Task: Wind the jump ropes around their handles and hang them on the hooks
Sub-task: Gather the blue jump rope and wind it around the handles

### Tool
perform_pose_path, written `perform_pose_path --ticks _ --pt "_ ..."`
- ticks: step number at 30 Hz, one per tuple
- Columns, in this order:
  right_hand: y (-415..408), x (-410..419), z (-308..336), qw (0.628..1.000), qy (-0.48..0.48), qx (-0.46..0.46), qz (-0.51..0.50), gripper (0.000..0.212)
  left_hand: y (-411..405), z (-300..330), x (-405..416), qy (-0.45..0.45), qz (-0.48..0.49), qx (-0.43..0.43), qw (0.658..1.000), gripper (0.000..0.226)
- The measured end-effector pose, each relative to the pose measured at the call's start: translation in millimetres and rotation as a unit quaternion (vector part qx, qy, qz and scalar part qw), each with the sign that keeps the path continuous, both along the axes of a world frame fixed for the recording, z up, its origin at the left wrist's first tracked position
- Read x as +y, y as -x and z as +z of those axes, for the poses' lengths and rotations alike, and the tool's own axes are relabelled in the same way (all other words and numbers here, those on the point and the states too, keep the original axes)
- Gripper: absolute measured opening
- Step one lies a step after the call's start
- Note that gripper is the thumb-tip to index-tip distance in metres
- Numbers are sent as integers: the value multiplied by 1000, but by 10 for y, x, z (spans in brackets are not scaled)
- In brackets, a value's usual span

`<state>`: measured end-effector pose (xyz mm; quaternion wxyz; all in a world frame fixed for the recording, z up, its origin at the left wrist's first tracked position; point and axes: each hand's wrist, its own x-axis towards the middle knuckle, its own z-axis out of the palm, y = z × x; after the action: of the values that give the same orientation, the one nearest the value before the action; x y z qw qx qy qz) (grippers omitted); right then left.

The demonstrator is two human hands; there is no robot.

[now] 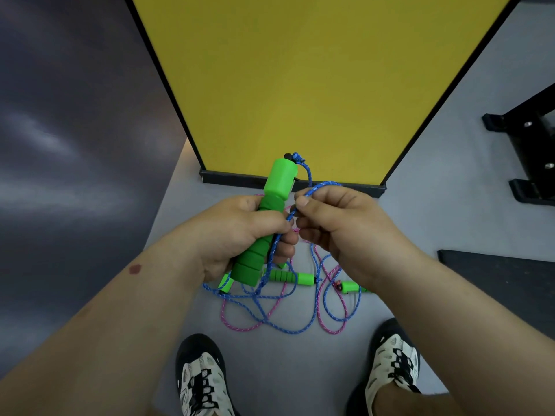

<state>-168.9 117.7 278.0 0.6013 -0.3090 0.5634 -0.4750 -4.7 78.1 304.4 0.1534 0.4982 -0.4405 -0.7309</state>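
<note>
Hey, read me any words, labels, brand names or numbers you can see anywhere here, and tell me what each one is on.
None: no readable text shows anywhere in this view.
Green handle held in the left hand: no label or number visible.
Yellow panel: plain, no writing.
Shoes: black and white pattern only, no legible brand.
Handles on the floor: too small to show any marking.

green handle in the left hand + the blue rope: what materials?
Green handle: the top looks like smooth, hard, slightly glossy plastic; the segmented grip below looks matte, probably foam. Blue rope: looks like braided fibre cord, blue flecked with white, limp and matte, knotted at the handle's top. Nylon or cotton: cannot tell.
</note>
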Motion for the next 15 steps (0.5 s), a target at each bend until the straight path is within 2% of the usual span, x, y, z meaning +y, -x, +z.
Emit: perform_pose_path --ticks 10,15 --pt "132 -76 97 990 10 -33 -138 9 -3 -4 10 -11 8 -2 1000 7" --pt "89 -49 71 996 -17 -46 -81 11 3 -9 13 -6 4 -4 1000 8"
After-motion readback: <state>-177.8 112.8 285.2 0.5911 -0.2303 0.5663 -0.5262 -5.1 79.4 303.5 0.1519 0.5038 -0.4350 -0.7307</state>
